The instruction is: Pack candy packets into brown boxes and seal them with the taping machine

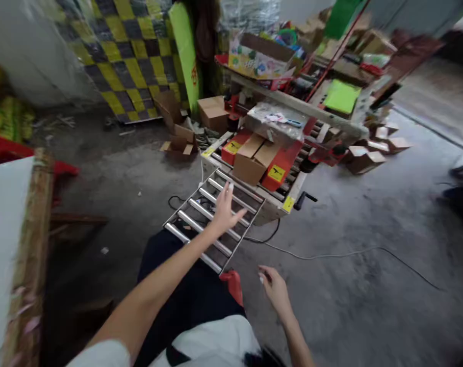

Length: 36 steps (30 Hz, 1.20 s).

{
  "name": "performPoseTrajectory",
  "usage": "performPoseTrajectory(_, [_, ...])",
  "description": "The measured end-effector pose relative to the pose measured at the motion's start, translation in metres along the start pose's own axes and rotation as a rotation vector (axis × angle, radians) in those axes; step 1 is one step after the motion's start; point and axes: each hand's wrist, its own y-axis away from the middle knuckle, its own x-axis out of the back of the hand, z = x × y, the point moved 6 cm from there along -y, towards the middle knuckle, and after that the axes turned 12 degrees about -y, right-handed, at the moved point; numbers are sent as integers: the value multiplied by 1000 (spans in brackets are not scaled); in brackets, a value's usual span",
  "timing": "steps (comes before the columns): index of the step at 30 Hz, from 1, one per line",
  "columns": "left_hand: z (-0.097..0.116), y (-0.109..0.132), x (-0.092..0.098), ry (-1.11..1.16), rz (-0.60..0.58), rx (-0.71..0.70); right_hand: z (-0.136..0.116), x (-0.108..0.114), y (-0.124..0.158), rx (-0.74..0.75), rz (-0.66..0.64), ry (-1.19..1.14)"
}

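Note:
My left hand [226, 211] reaches out over the metal roller conveyor [210, 220], its fingers stretched and thumb spread, holding nothing. A small white cover or patch shows on one fingertip. Past the fingertips, a brown cardboard box [252, 162] with top flaps stands on the rollers between two red boxes with yellow labels, the nearer one [281, 165] on the right. Off the conveyor's right side, my right hand [275, 289] hangs above the floor with loosely curled fingers apart and nothing visible in them. White shows at one of its fingertips too.
A taping-machine-like frame [300, 104] bears a printed carton [260, 56] and a plastic-wrapped package [275, 120]. Cardboard boxes [180, 140] lie on the floor behind. A grey cable [331, 256] runs across the floor at right. A wood-edged table [28, 244] stands at left.

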Motion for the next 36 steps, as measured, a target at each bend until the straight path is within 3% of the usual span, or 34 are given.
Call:
performPoseTrajectory(2, [-28, 81, 48, -85, 47, 147, -7, -12, -9, 36, -69, 2])
performPoseTrajectory(4, [-51, 152, 110, -226, 126, 318, -12, -22, -16, 77, -128, 15])
performPoseTrajectory(8, [-71, 257, 280, -684, 370, 676, -19, -39, -37, 188, -216, 54])
performPoseTrajectory(12, [-57, 321, 446, -1155, 553, 906, -31, -73, -61, 282, -337, 79])
performPoseTrajectory(14, [-59, 339, 508, -1306, 566, 996, -42, -86, -58, 312, -377, 87])
performPoseTrajectory(16, [-80, 345, 551, -1340, 436, 1070, -54, -95, -48, 330, -408, 94])
performPoseTrajectory(18, [-115, 343, 576, -1266, 209, 1092, -64, -102, -35, 338, -439, 93])
performPoseTrajectory(20, [-144, 339, 589, -1173, 38, 1076, -72, -107, -23, 331, -451, 76])
performPoseTrajectory(22, [-156, 336, 598, -1101, 28, 1059, -80, -112, -14, 310, -454, 39])
performPoseTrajectory(24, [-152, 337, 605, -1046, 110, 1032, -93, -125, -6, 280, -470, -12])
performPoseTrajectory(27, [-118, 343, 610, -989, 290, 971, -132, -169, 10, 217, -580, -150])
performPoseTrajectory(30, [-61, 345, 603, -1021, 415, 939, -185, -245, 46, -31, -813, -429])
performPoseTrajectory(33, [7, 328, 573, -1092, 412, 850, -231, -326, 108, -539, -1100, -746])
performPoseTrajectory(36, [64, 298, 521, -1002, 324, 701, -258, -366, 141, -718, -1178, -911])
